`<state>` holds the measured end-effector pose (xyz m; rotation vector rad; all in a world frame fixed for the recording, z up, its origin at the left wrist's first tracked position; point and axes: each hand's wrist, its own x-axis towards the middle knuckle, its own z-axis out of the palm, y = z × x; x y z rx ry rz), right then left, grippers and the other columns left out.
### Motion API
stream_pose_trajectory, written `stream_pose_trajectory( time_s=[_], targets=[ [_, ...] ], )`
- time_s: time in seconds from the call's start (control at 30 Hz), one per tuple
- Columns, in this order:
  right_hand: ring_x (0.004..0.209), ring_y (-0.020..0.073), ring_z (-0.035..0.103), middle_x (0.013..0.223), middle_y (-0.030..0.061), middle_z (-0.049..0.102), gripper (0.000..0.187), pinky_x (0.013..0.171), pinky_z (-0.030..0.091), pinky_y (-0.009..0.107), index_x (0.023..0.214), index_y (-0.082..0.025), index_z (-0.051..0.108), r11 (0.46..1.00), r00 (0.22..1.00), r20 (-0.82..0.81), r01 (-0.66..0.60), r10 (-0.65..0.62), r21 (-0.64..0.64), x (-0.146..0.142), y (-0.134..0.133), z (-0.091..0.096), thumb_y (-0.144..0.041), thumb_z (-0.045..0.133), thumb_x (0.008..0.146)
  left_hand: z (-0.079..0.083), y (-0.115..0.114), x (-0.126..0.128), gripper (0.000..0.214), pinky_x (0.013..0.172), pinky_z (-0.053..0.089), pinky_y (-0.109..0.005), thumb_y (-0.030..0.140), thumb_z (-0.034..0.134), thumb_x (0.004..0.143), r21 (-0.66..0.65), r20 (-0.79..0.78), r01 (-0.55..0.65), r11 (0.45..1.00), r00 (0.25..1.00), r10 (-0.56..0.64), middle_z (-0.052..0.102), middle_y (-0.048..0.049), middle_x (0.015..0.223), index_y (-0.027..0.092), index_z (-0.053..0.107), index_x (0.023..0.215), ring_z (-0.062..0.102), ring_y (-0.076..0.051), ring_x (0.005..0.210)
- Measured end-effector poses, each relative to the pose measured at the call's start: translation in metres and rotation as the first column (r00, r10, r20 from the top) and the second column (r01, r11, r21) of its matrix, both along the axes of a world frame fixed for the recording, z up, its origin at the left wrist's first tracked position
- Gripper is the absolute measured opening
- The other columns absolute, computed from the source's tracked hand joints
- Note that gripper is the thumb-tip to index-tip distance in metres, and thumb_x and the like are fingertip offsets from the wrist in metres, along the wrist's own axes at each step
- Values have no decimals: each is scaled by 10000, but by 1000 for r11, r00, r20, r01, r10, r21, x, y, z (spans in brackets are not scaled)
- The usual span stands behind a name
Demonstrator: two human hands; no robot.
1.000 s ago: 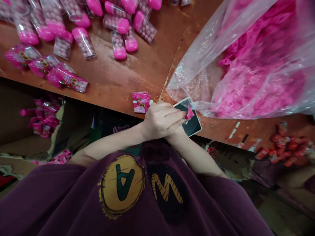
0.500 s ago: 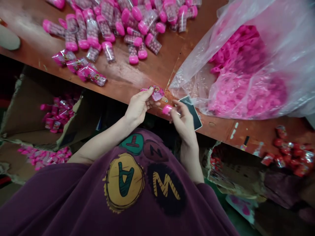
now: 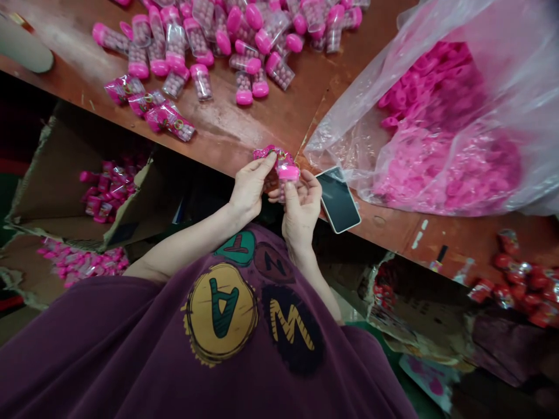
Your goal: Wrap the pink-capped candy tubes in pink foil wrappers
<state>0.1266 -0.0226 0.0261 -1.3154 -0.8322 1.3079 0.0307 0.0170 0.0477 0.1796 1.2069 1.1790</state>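
Left grip (image 3: 248, 189) pinches a printed pink wrapper (image 3: 283, 156); right grip (image 3: 301, 218) is closed on the clear body of a pink-capped tube (image 3: 288, 174). Both pieces sit just left of the phone (image 3: 341, 201), at the counter's (image 3: 262, 119) near edge. Tube is held low, likely to leave the cap clear of fingers and facing the wrapper. Cap overlaps wrapper in view; can't tell if any of it is inside.

Beyond and right of phone: plastic bag (image 3: 362, 125) with pink parts (image 3: 454, 163), probably parked for easy reach. Well left of phone: three wrapped tubes (image 3: 169, 118), apparently grouped apart from the loose tubes (image 3: 244, 63) farther beyond. Carton (image 3: 52, 203) with pink pieces (image 3: 107, 189) sits lower, far left of phone; red pieces (image 3: 519, 279) far right.
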Motion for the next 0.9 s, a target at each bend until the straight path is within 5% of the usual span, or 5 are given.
stream_pose_trajectory(
  time_s=[0.23,0.5,0.63,0.77,0.9],
  targets=[
    [610,87,579,1128,27,616,570,490,532,236,1423,-375,420,1000,989,150,-15,14,2,0,-1,-11,-590,693,970,4,2,0,304,606,532,-203,410,854,926,22,-15,0,1000,1000,1,720,26,709,186,683,812,665,-85,606],
    [546,54,534,974,-29,588,537,415,411,185,1389,-376,461,996,999,-5,-53,54,72,13,7,-26,-583,728,972,-6,1,-6,264,621,526,-219,328,897,887,88,136,135,987,980,-146,733,8,748,165,696,835,667,-98,614],
    [616,86,591,1024,-2,637,507,513,520,229,1414,-373,463,989,992,117,-68,52,130,16,5,-29,-564,689,1002,-13,4,-8,208,588,505,-244,291,868,908,106,216,215,971,948,-234,740,-17,744,144,737,842,667,-122,611],
    [936,192,723,1244,89,663,559,803,659,376,1451,-334,471,971,937,348,-81,-3,226,19,4,-27,-579,680,995,-16,4,-8,212,715,563,-274,328,845,931,121,241,262,957,928,-285,778,-46,796,141,779,857,729,-156,726],
    [775,138,671,1093,39,659,557,596,585,263,1469,-362,457,990,988,131,-93,79,106,22,5,-18,-559,686,1001,-14,0,-7,250,687,552,-251,346,852,931,141,231,274,951,925,-300,744,-29,746,142,770,811,692,-125,679]
  ],
)
